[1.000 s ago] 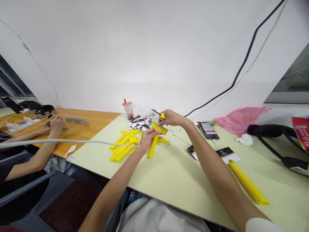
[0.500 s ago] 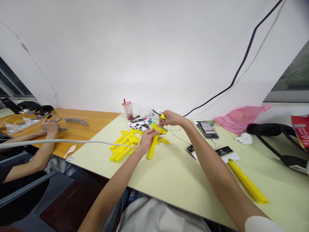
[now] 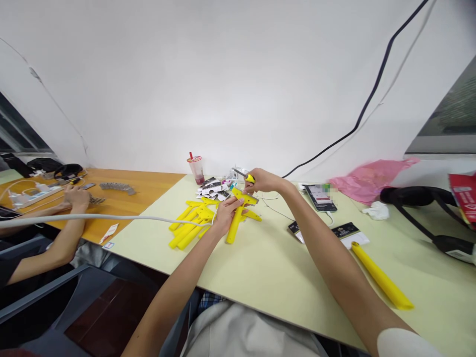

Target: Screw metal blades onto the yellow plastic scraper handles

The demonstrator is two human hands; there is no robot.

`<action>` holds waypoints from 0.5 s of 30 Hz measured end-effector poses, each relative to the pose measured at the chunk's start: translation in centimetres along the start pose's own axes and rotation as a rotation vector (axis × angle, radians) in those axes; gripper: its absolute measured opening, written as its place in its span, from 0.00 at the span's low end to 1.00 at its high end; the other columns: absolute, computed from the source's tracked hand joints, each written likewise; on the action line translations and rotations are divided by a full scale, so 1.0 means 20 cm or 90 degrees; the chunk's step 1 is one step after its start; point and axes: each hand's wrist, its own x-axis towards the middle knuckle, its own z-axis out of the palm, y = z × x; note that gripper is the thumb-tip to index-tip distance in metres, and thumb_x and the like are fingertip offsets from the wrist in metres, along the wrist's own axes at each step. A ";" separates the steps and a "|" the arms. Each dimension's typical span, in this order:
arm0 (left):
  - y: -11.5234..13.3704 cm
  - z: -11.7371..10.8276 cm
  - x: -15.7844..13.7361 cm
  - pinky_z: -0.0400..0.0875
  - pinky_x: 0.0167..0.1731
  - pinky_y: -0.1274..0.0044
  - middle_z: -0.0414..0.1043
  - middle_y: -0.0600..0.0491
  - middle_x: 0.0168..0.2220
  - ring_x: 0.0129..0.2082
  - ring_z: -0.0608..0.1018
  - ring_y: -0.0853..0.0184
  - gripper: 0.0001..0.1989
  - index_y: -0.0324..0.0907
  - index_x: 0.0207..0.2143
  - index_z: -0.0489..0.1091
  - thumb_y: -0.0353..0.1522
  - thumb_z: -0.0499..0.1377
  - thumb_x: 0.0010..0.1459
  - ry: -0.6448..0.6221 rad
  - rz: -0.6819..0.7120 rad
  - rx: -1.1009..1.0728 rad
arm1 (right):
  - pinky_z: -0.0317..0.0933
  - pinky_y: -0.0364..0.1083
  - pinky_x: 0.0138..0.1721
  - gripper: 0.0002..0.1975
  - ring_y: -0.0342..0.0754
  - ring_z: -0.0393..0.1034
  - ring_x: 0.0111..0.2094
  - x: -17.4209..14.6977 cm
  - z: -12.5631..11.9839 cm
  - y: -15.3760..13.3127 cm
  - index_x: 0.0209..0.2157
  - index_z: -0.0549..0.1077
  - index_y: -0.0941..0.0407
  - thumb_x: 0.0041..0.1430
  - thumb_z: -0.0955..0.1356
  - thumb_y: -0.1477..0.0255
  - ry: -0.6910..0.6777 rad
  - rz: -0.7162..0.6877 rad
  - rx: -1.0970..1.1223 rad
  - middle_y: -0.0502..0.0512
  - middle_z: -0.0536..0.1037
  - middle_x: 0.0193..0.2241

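My left hand (image 3: 225, 215) is closed around a yellow scraper (image 3: 234, 225), its T-shaped head up and its handle slanting down towards me. Just above that head, my right hand (image 3: 263, 181) grips a screwdriver (image 3: 250, 178) with a yellow and black handle. The metal shaft points up and left, away from the scraper. The right fingertips reach down close to the scraper's head; whether they touch it or pinch something small, I cannot tell. A pile of yellow scrapers (image 3: 186, 228) lies left of my left hand, partly hidden by it.
Black-and-white cards (image 3: 213, 188) and a drink cup (image 3: 196, 169) stand behind the pile. On the right are a phone (image 3: 322, 197), a packaged card (image 3: 349, 234), a long yellow piece (image 3: 381, 277) and a black headset (image 3: 427, 218). A white cable (image 3: 111, 217) crosses left, before a co-worker's hands (image 3: 77, 197).
The scraper's head has tilted slightly in my left hand, so less of its metal edge shows. Both hands keep nearly the same place and hold.
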 end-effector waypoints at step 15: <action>0.00 0.00 -0.01 0.82 0.40 0.74 0.84 0.44 0.46 0.45 0.86 0.58 0.19 0.37 0.43 0.82 0.33 0.78 0.51 -0.013 -0.012 -0.003 | 0.69 0.44 0.31 0.20 0.52 0.81 0.33 0.02 0.01 0.02 0.25 0.65 0.53 0.49 0.79 0.64 0.010 -0.009 0.023 0.50 0.79 0.25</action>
